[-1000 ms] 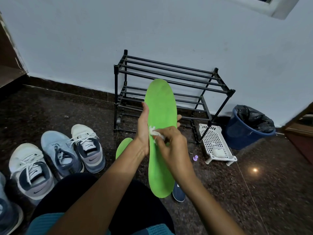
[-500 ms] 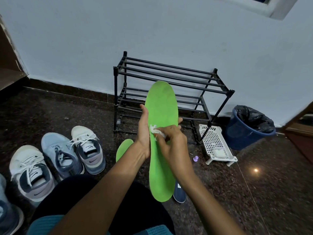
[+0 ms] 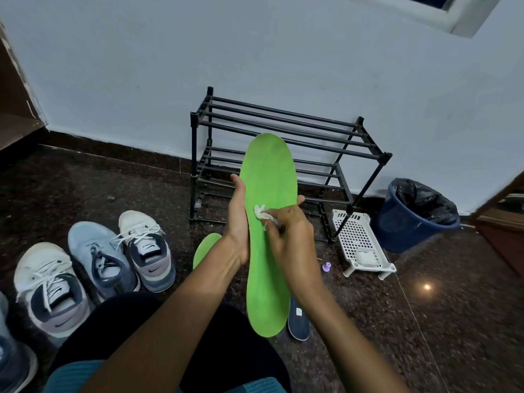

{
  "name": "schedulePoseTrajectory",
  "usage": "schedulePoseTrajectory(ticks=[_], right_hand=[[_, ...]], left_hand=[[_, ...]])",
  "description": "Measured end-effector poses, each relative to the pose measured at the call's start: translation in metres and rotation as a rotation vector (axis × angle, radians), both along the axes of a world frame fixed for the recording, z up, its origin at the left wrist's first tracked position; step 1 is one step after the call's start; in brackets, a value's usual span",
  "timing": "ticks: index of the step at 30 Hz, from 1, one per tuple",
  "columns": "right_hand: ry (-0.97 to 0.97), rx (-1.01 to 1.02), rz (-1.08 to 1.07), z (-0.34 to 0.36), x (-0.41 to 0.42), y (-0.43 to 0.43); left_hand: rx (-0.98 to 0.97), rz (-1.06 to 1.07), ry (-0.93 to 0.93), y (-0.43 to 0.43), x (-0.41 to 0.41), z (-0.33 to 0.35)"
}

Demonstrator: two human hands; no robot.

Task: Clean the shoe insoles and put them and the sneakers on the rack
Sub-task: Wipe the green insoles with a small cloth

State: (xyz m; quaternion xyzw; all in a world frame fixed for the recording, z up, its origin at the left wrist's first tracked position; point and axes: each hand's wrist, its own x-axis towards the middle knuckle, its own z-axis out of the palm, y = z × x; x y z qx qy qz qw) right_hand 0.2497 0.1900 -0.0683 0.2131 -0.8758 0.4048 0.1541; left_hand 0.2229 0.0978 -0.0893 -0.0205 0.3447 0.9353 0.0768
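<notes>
Insole (image 3: pixel 269 177) bright green, upright (toe up); left grip (image 3: pixel 238 222) clasps it, right grip (image 3: pixel 295 236) pinches tissue (image 3: pixel 259 211).

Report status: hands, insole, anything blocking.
Left hand grips green insole. Right hand pinches white wipe against it. Sneakers on floor, left of shoe rack.

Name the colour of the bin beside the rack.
The bin is dark blue; best in the head view.
</notes>
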Motion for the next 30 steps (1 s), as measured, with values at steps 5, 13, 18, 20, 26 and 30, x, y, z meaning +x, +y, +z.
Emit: schedulePoseTrajectory(ticks=[5,13,18,20,26,30], right_hand=[[0.0,-0.059,0.1,-0.012,0.033,0.001],[-0.021,-0.02,-0.003,0.001,0.004,0.001],[-0.01,-0.019,0.02,-0.007,0.015,0.0],[-0.012,-0.058,0.059,-0.009,0.026,0.001],[0.024,-0.045,0.006,-0.002,0.014,0.004],[0.059,-0.01,-0.077,0.007,-0.003,0.006]], left_hand=[[0.11,-0.007,0.013,-0.003,-0.004,0.0],[0.02,0.007,0.02,-0.001,-0.003,-0.001],[0.073,0.034,-0.004,-0.002,-0.003,-0.001],[0.097,0.025,0.003,-0.002,-0.003,-0.001],[0.015,0.0,0.023,0.002,-0.005,-0.005],[-0.09,-0.018,-0.03,0.006,-0.002,-0.009]])
